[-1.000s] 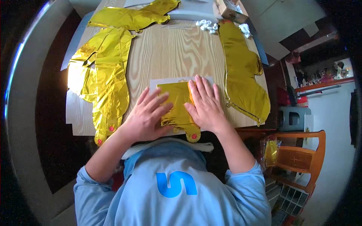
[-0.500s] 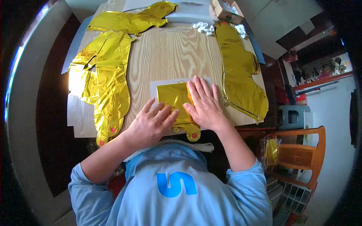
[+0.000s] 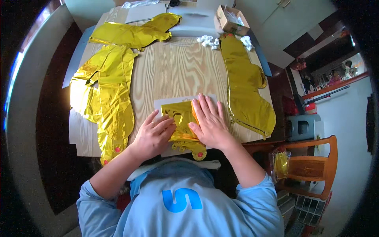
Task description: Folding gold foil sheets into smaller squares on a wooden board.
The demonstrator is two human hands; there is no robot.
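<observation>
A flat gold foil balloon (image 3: 179, 112) lies folded on a pale card sheet (image 3: 158, 103) at the table's near edge. Its tail, with a red round mark, hangs toward me. My right hand (image 3: 212, 125) is pressed flat over the right side of the foil, fingers stretched upward; a bit of orange shows beside them. At the left edge of the foil rests my left hand (image 3: 154, 133), palm down, fingers slightly bent and apart, a ring on one. Its fingertips touch the foil, and the thumb is mostly hidden.
More flat gold foil balloons lie around: one left (image 3: 114, 94), one far left (image 3: 134, 33), one right (image 3: 246, 87). White crumpled bits (image 3: 208, 41) sit near an open cardboard box (image 3: 232, 21). A wooden chair (image 3: 312, 168) stands at the right.
The whole view has shifted, so the table sits lower in the picture. My left hand's fingers have drawn slightly together at the foil's edge; the right hand stays flat on it.
</observation>
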